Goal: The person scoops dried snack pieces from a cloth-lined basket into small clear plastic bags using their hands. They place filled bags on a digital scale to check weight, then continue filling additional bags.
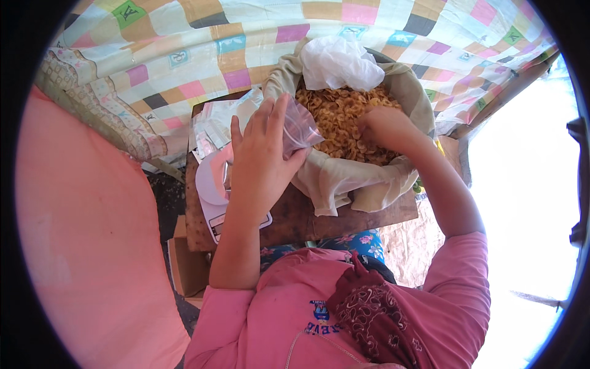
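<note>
A clear plastic bag (303, 128) is held at its edge by my left hand (261, 147), its thumb against the plastic and its fingers pointing up. The bag's mouth tilts over the rim of a wide container lined with beige cloth (344, 178). Thin golden-brown chips (332, 117) fill that container. My right hand (387, 128) reaches into the chips with curled fingers, its fingertips partly hidden among them. On the far side of the heap lies a crumpled white plastic bag (341, 61).
A white kitchen scale (213, 194) stands under my left forearm, partly covered by it. Behind it lie more clear plastic bags (215, 123). All rest on a brown wooden table (307, 221). A checked plastic sheet (246, 49) hangs beyond, and a cardboard box (187, 264) sits below left.
</note>
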`<move>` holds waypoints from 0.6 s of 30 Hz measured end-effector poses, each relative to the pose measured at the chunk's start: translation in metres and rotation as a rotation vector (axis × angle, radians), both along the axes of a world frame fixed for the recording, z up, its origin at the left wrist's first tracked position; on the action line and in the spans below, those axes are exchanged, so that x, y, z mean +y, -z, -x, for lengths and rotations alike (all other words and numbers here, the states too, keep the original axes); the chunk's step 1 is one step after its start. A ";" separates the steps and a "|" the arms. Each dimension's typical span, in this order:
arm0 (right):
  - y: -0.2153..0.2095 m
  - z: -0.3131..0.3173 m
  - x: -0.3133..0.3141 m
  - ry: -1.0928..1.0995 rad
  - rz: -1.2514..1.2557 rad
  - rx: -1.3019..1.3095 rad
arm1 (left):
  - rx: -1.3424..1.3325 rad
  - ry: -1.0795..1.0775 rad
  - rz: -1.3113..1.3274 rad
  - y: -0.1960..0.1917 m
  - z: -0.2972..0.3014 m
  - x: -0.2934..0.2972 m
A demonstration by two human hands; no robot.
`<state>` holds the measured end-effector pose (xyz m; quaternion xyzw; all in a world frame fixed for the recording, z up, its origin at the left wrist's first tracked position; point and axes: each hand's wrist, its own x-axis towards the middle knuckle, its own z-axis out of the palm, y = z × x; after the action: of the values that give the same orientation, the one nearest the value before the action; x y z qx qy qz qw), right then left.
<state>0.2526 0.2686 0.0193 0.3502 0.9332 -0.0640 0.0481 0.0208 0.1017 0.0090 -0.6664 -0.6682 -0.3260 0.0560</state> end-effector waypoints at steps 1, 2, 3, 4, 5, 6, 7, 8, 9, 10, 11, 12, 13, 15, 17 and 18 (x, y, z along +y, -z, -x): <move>0.000 -0.004 0.002 0.042 -0.001 0.018 | -0.002 -0.004 -0.005 0.001 -0.001 -0.001; -0.002 -0.007 0.007 0.031 0.026 0.064 | -0.010 -0.011 -0.002 0.002 -0.001 0.000; -0.004 -0.011 0.011 0.038 0.051 0.108 | -0.022 -0.018 0.004 0.003 -0.001 0.001; -0.007 -0.013 0.016 0.066 0.076 0.132 | -0.031 -0.026 0.003 0.003 -0.001 0.004; -0.008 -0.014 0.019 0.021 0.067 0.177 | -0.025 -0.032 -0.007 0.004 -0.001 0.007; -0.009 -0.014 0.022 -0.003 0.072 0.199 | -0.020 -0.038 -0.010 0.005 -0.002 0.009; -0.009 -0.013 0.023 -0.036 0.078 0.233 | -0.020 -0.050 0.007 0.006 -0.003 0.010; -0.007 -0.011 0.021 -0.079 0.090 0.217 | -0.019 -0.050 0.004 0.007 -0.006 0.009; -0.005 -0.007 0.022 -0.131 0.091 0.217 | -0.018 -0.054 0.010 0.006 -0.006 0.012; -0.003 -0.003 0.021 -0.183 0.092 0.217 | -0.019 -0.058 0.015 0.005 -0.007 0.014; -0.001 0.001 0.020 -0.198 0.089 0.158 | -0.032 -0.071 0.022 0.004 -0.009 0.016; 0.001 0.005 0.019 -0.215 0.089 0.096 | -0.021 -0.085 0.012 0.003 -0.011 0.017; 0.002 0.010 0.021 -0.229 0.089 0.044 | -0.010 -0.099 0.003 0.000 -0.011 0.020; 0.002 0.022 0.025 -0.215 0.106 0.003 | 0.034 -0.134 -0.052 -0.005 -0.012 0.026; 0.002 0.036 0.029 -0.239 0.158 0.008 | 0.065 -0.168 -0.077 -0.013 -0.011 0.037; 0.003 0.044 0.031 -0.262 0.204 0.034 | 0.081 -0.188 -0.072 -0.017 -0.011 0.041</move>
<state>0.2084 0.2993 0.0167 0.2176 0.9602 -0.1578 0.0755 0.0321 0.1430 0.0259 -0.6112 -0.7127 -0.3158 0.1373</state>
